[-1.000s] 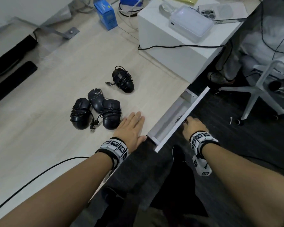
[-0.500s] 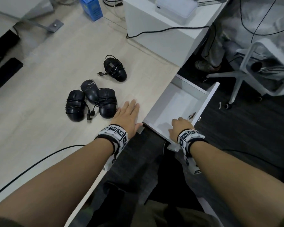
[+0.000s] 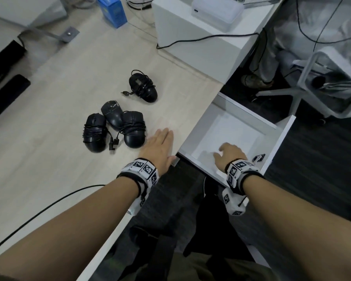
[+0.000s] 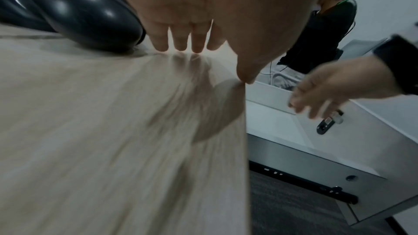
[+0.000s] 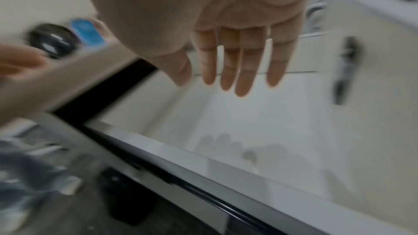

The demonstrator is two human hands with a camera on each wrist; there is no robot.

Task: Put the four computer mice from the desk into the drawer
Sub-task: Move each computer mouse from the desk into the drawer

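Black computer mice with cords wound round them lie on the pale wooden desk (image 3: 49, 169). Three sit in a cluster: a left mouse (image 3: 94, 132), a middle mouse (image 3: 111, 114) and a right mouse (image 3: 134, 129) (image 4: 83, 12). A fourth mouse (image 3: 143, 89) lies apart, farther back. My left hand (image 3: 160, 147) (image 4: 187, 42) rests flat on the desk beside the cluster, fingers straight, holding nothing. The white drawer (image 3: 231, 136) (image 5: 260, 122) stands pulled out at the desk's right edge, nothing inside. My right hand (image 3: 229, 155) (image 5: 235, 71) hovers over the drawer's near corner, fingers spread and empty.
A white box (image 3: 193, 31) with a cable stands at the back of the desk, a blue carton (image 3: 112, 10) behind the mice. A black cable (image 3: 49, 207) runs across the near desk. A chair base (image 3: 304, 88) and a seated person's leg are right of the drawer.
My right hand pulled the drawer from barely ajar to fully out, then let go of its front and now hovers above it. My left hand stayed flat on the desk.
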